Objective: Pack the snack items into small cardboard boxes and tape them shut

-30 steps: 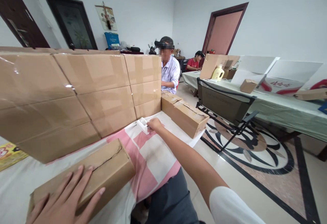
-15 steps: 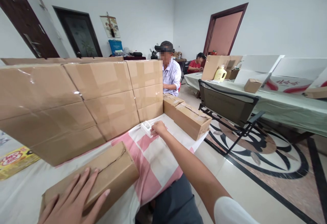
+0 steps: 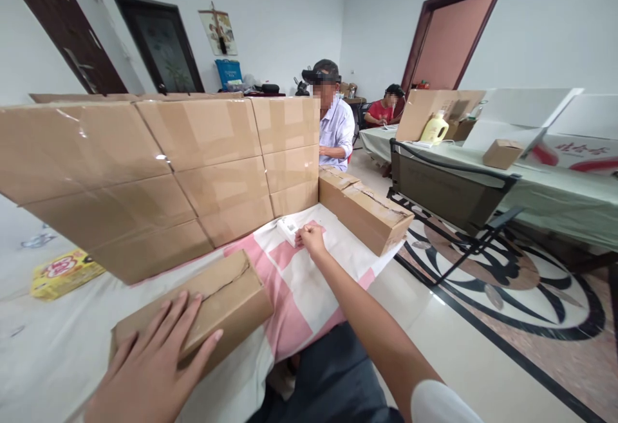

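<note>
My left hand (image 3: 157,355) lies on top of a long brown cardboard box (image 3: 241,297), fingers spread and holding nothing. The box's top has a ragged, dark seam. Farther off, my right hand (image 3: 311,239) is closed low over the table, its fingertips pinched together. Right beside those fingers is a small white object (image 3: 286,228) that looks like a tape dispenser, partly covered by the hand. Whatever sits in the pinch is too small to make out.
Stacked, taped cartons (image 3: 212,178) form a wall across the table. Another long box (image 3: 364,210) lies at its right edge. A yellow packet (image 3: 67,273) is at left. A folding chair (image 3: 444,185) stands right; two people (image 3: 335,120) sit beyond.
The camera view has shifted, so most things appear farther right. My right hand remains closed beside the white object, and my left hand stays on the box.
</note>
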`<act>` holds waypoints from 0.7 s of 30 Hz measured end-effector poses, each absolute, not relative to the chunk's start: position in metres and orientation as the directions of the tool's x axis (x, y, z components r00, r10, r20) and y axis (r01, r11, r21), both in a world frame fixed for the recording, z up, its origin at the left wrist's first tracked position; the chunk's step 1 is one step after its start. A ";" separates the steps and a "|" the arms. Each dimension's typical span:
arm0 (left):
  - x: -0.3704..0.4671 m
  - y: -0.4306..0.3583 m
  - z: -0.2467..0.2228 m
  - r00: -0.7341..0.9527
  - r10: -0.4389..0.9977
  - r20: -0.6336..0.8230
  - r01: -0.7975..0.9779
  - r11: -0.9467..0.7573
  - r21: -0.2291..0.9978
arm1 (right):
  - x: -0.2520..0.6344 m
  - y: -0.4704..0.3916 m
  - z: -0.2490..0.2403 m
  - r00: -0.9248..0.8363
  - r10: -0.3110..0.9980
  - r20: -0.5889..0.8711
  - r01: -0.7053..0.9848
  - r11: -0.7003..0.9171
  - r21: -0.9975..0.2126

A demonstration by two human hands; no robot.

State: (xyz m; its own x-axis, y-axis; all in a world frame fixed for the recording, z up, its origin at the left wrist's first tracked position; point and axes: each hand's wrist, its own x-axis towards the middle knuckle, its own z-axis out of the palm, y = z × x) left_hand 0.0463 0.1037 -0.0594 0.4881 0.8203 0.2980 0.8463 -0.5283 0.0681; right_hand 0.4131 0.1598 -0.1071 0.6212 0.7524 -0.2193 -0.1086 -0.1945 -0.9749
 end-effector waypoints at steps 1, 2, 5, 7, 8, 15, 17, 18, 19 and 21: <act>0.047 0.102 -0.058 0.485 0.822 0.298 0.851 -0.522 0.057 | 0.413 0.159 -0.110 0.624 0.755 -0.201 -0.116 -0.165 -0.979; 0.048 0.100 -0.057 0.483 0.823 0.299 0.854 -0.517 0.046 | 0.413 0.158 -0.112 0.627 0.757 -0.186 -0.124 -0.139 -0.983; 0.051 0.097 -0.052 0.482 0.823 0.300 0.859 -0.511 0.022 | 0.412 0.156 -0.116 0.637 0.754 -0.161 -0.146 -0.086 -0.985; 0.051 0.097 -0.050 0.482 0.822 0.305 0.860 -0.509 0.014 | 0.411 0.157 -0.117 0.647 0.746 -0.157 -0.159 -0.070 -0.985; 0.051 0.097 -0.050 0.481 0.821 0.307 0.861 -0.509 0.013 | 0.410 0.157 -0.117 0.652 0.742 -0.159 -0.164 -0.067 -0.984; 0.047 0.100 -0.053 0.491 0.819 0.297 0.858 -0.514 -0.002 | 0.416 0.161 -0.109 0.640 0.727 -0.248 -0.183 -0.169 -0.969; 0.048 0.099 -0.052 0.494 0.807 0.324 0.853 -0.522 0.000 | 0.418 0.161 -0.109 0.631 0.729 -0.264 -0.183 -0.191 -0.964; 0.049 0.098 -0.051 0.491 0.803 0.338 0.852 -0.523 0.003 | 0.419 0.160 -0.110 0.629 0.733 -0.261 -0.181 -0.189 -0.965; 0.050 0.097 -0.050 0.489 0.800 0.347 0.852 -0.523 0.006 | 0.419 0.159 -0.111 0.628 0.737 -0.250 -0.176 -0.178 -0.968; 0.050 0.096 -0.049 0.490 0.799 0.350 0.851 -0.525 0.008 | 0.418 0.156 -0.115 0.632 0.748 -0.205 -0.161 -0.132 -0.978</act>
